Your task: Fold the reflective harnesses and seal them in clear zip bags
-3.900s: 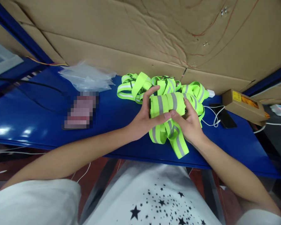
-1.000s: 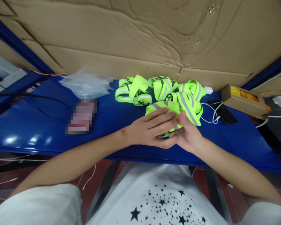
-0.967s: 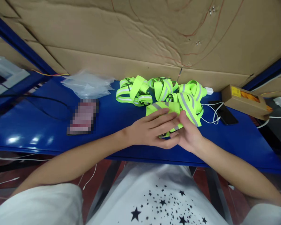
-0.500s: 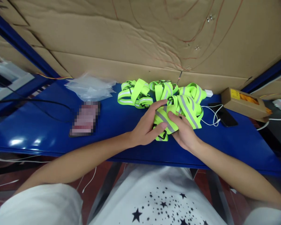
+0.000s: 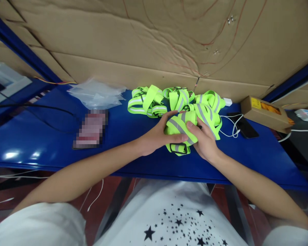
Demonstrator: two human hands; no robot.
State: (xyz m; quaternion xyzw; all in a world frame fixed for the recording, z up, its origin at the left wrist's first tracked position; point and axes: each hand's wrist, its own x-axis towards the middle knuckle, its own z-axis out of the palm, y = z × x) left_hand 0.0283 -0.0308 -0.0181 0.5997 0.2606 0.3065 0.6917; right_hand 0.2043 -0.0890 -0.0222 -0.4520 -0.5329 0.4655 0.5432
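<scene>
Between my two hands is a folded bundle of neon yellow-green reflective strap [image 5: 181, 128] with a grey stripe and a black buckle [image 5: 178, 148] hanging at its lower edge. My left hand [image 5: 160, 135] is closed round its left side, thumb across the front. On the right side my right hand [image 5: 202, 136] grips it, thumb pressed on the face; some fingers are hidden behind. Just beyond lie more coiled reflective straps: a left coil [image 5: 149, 101], a middle coil [image 5: 179, 98] and a right pile [image 5: 209, 107], which the held bundle partly overlaps in view.
Clear plastic bags [image 5: 96, 94] and a blurred-out phone [image 5: 91, 130] lie to the left on the blue table [image 5: 123, 147]. To the right are a white cable [image 5: 233, 128], a black phone [image 5: 247, 128] and an open cardboard box [image 5: 265, 114]. A cardboard wall [image 5: 143, 65] stands behind.
The held strap bundle has turned slightly between my hands, so its black buckle now faces me more fully. Both hands keep hold; the coils behind stay put.
</scene>
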